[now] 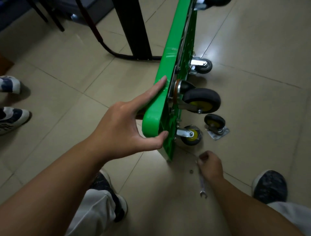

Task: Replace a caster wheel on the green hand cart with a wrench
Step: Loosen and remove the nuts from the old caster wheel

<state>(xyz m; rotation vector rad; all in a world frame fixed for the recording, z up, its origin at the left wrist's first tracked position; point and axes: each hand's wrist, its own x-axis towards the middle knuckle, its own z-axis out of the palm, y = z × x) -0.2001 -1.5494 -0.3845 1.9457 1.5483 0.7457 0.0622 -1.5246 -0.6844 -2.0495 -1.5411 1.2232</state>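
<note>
Cart point(156, 114) green, tipped on edge | L hand point(121, 128) fingers clasp corner | R hand point(211, 166) fingers pinch wrench point(202, 184)

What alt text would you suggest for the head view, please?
A left hand holds the green hand cart on its edge on a tiled floor while the right hand grips a wrench lying there. A loose caster wheel lies beside the cart.

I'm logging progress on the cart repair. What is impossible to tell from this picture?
Head view: whether the right hand grips the wrench; its fingers cover the wrench's top end.
Head view: far caster, cut off by the top edge.
Head view: small ring by the wrench, too small to tell washer from nut.
</note>
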